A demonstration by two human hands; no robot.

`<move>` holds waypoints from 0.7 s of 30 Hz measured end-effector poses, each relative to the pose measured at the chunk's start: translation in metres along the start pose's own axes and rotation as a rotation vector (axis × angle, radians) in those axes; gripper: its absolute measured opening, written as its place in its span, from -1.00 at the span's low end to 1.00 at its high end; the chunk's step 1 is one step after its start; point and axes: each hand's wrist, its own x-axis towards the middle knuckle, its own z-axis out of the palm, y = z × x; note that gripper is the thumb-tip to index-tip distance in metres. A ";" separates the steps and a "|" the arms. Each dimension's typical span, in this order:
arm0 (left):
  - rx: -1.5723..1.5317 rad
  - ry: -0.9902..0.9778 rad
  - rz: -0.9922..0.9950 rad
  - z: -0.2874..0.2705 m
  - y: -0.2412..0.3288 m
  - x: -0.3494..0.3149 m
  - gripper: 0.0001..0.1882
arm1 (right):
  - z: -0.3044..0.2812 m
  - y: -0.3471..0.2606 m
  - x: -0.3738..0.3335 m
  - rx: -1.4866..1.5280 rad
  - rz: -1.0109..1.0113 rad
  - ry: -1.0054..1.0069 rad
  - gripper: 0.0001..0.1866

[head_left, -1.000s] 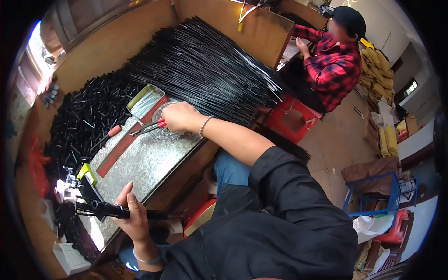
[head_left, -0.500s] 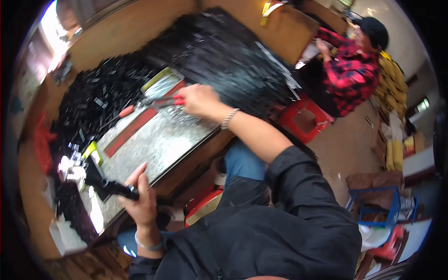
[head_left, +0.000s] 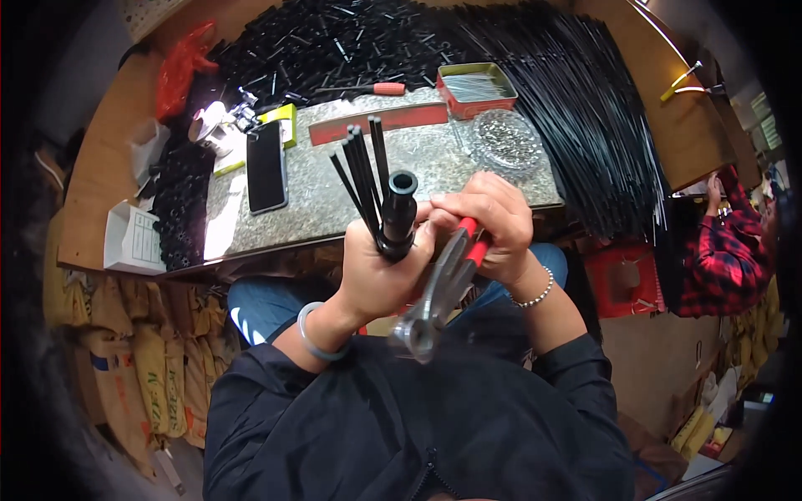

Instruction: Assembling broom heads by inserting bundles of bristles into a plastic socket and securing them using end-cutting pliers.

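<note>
My left hand [head_left: 372,271] is closed around a black tube [head_left: 399,209] with a round open end, held together with several thin black rods [head_left: 359,171] that stick up beside it. Fingers of my right hand [head_left: 494,221] wrap the red handles of a pair of pliers [head_left: 447,280], whose metal head points down toward my chest. Both hands meet just in front of the worktable's near edge. Thumb and fingertips of the right hand come up against the left hand. Whether a small part is pinched between them, I cannot tell.
On the stone slab [head_left: 334,196] lie a phone [head_left: 266,171], a red strip [head_left: 376,123] and a clear dish of small metal pieces [head_left: 507,140]. Behind are a screwdriver [head_left: 388,88], a red tin [head_left: 480,108], heaped black parts [head_left: 334,42] and long black rods [head_left: 576,108]. A person [head_left: 731,250] sits at right.
My right hand has come back from near the tin with the pliers. The left hand has moved in with the tube, so both meet before my chest. The view has turned.
</note>
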 end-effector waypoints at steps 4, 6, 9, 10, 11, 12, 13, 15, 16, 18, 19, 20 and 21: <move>0.102 -0.042 -0.011 -0.014 -0.006 -0.001 -0.82 | 0.003 -0.011 -0.002 0.239 0.235 -0.042 -0.82; 0.070 -0.004 0.045 -0.014 -0.012 -0.003 -0.81 | 0.010 -0.011 -0.004 0.254 0.249 0.014 -0.82; 0.030 0.019 0.108 -0.013 -0.010 -0.002 -0.80 | 0.015 -0.017 -0.005 0.256 0.288 0.094 -0.82; 0.054 0.016 0.111 -0.014 -0.010 -0.001 -0.81 | 0.013 -0.017 -0.005 0.180 0.228 0.072 -0.82; 0.079 0.014 0.114 -0.016 -0.009 -0.001 -0.81 | 0.011 -0.018 -0.004 0.106 0.168 0.049 -0.81; 0.032 0.016 0.043 -0.016 -0.004 -0.003 -0.81 | 0.009 -0.022 0.001 0.057 0.117 0.025 -0.80; 0.037 0.017 0.038 -0.017 -0.005 -0.002 -0.81 | 0.011 -0.025 0.001 0.062 0.120 0.028 -0.80; 0.048 0.006 0.132 -0.018 -0.012 0.001 -0.79 | 0.018 -0.031 0.002 0.052 0.075 0.037 -0.79; -0.012 0.004 0.145 -0.017 -0.018 0.002 -0.75 | 0.018 -0.032 0.002 0.043 0.083 -0.001 -0.79; -0.027 -0.001 0.141 -0.017 -0.020 0.001 -0.72 | 0.020 -0.033 0.004 0.030 0.066 -0.008 -0.78; -0.048 -0.010 0.148 -0.017 -0.019 0.001 -0.70 | 0.021 -0.032 0.006 0.007 0.041 -0.017 -0.78; -0.019 -0.020 0.167 -0.018 -0.018 0.002 -0.66 | 0.023 -0.032 0.006 0.006 0.040 -0.011 -0.76; -0.019 -0.020 0.163 -0.018 -0.017 0.002 -0.66 | 0.024 -0.033 0.006 0.006 0.044 -0.011 -0.76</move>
